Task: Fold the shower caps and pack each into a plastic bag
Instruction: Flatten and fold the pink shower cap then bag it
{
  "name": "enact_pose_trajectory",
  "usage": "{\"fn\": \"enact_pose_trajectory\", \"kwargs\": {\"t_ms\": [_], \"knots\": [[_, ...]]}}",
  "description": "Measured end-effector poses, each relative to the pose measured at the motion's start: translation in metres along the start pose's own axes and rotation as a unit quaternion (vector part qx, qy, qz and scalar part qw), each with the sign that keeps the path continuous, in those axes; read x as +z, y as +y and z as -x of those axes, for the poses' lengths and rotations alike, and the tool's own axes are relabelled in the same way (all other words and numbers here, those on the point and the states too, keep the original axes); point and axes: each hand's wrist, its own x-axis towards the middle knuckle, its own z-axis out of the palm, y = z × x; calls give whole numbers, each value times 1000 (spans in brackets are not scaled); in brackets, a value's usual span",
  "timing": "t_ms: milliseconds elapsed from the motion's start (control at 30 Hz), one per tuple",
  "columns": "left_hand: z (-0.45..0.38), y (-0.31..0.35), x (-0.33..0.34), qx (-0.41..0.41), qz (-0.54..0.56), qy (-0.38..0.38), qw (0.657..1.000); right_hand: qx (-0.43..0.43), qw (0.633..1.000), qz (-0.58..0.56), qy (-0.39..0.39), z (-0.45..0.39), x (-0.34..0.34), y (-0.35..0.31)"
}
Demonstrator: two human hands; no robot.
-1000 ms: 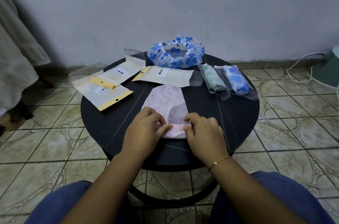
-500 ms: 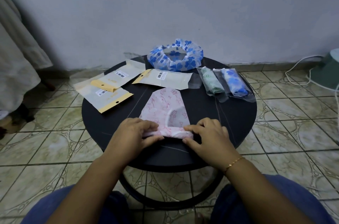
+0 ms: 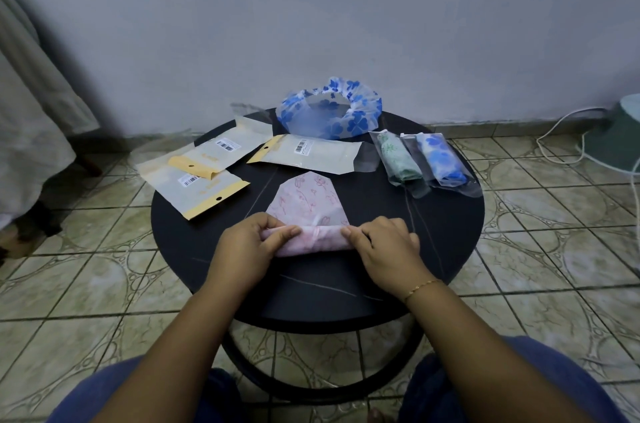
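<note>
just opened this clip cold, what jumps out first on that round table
Both hands, left hand and right hand, grip the rolled near edge of a pink shower cap at the black table's front. Behind it, a puffy blue-flowered cap sits at the far edge, with two bagged caps to its right.

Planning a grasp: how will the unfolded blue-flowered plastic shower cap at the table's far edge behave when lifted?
The blue-flowered plastic shower cap is thin, translucent, crumpled film, so likely floppy and very light. It probably sags out of its ring shape when lifted. Its glossy surface may be slippery.
</note>
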Motion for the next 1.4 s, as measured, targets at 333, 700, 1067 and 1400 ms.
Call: {"fn": "enact_pose_trajectory", "kwargs": {"t_ms": [333, 700, 1067, 1400], "knots": [[1, 5, 11, -29, -135, 70, 988, 43, 993, 102, 40, -14, 10, -10], [-6, -7, 13, 155, -245, 121, 949, 55, 984, 156, 66, -24, 8, -15], [-22, 1, 11, 223, -264, -231, 909, -206, 941, 71, 259, -19, 27, 2], [-32, 2, 3, 137, -256, -309, 906, -253, 945, 180, 102, -15, 3, 14]]}}
